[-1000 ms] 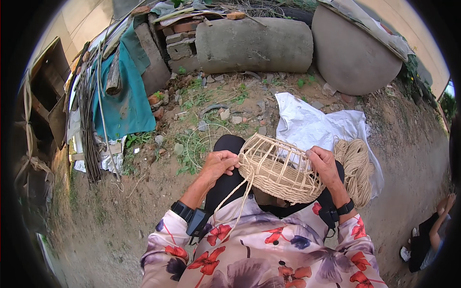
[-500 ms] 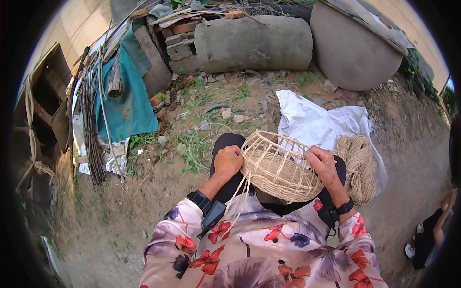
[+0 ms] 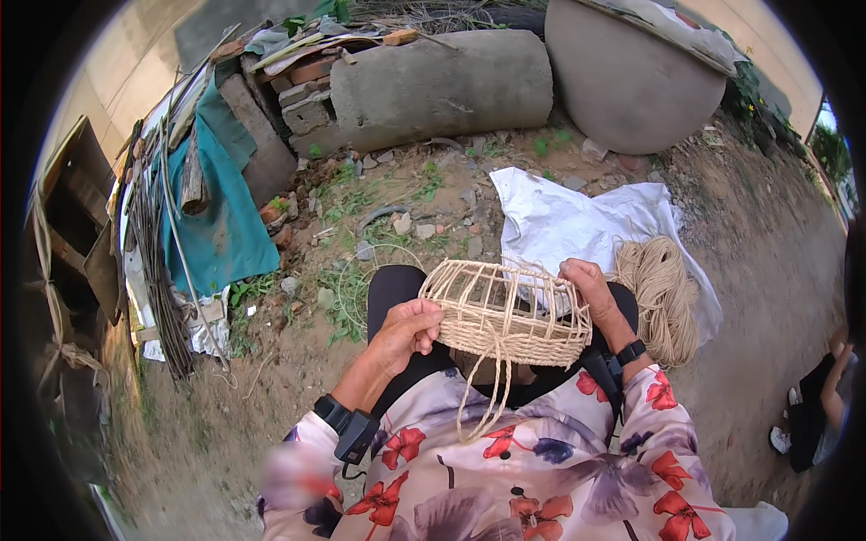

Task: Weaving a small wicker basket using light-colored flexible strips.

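A half-woven basket (image 3: pixel 519 336) of pale twisted cord rests across my dark-trousered knees, its open side tilted away from me. Tight weave forms its lower wall, with a framework of spaced uprights above. My right hand (image 3: pixel 588 284) is closed round the upper right rim. At the basket's left end, my left hand (image 3: pixel 403 335) has its fingers curled, thumb and fingertips pinching the side. Two loose cord strands (image 3: pixel 483 406) hang in a loop from the front of the weave onto my flowered shirt.
Coils of cord (image 3: pixel 660 298) lie beside my right knee on a white sack (image 3: pixel 586 215). A thin wire-like ring (image 3: pixel 347 298) is left of my knees. Ahead are a concrete cylinder (image 3: pixel 442 88), rubble and a teal cloth (image 3: pixel 212 198). Another person (image 3: pixel 819 406) sits at far right.
The basket has turned, bringing the loose strands from its left end to the front middle. My left hand has shifted down and left; my right hand still grips the rim.
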Demonstrator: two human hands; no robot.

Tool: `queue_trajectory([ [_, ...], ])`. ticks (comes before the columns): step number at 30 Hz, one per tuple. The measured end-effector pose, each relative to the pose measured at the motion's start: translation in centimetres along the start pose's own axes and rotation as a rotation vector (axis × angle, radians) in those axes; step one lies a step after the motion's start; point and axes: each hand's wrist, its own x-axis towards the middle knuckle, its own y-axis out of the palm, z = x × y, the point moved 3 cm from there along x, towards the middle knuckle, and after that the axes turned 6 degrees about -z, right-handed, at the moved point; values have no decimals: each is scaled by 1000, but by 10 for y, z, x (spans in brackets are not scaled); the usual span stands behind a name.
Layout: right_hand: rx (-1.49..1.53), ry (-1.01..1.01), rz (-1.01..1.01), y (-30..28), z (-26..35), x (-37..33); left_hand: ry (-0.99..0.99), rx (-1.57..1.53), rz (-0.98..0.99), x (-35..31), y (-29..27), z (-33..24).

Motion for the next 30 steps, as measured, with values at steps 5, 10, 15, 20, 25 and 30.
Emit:
queue_trajectory([
  [5,38,17,-26,-4,-3,0,118,80,-94,5,1,-4],
  [10,96,19,-89,-12,-13,2,528,857,-672,13,-61,-14],
  [15,95,32,-103,-19,-14,-1,457,834,-1200,2,-211,20],
  [20,114,12,-62,-10,-22,8,280,303,-1309,-40,-382,79],
  [25,85,59,7,-4,-1,1,434,-528,-1128,-19,-384,62],
  [30,-69,17,67,2,30,-2,350,-712,-565,-2,-255,9],
])
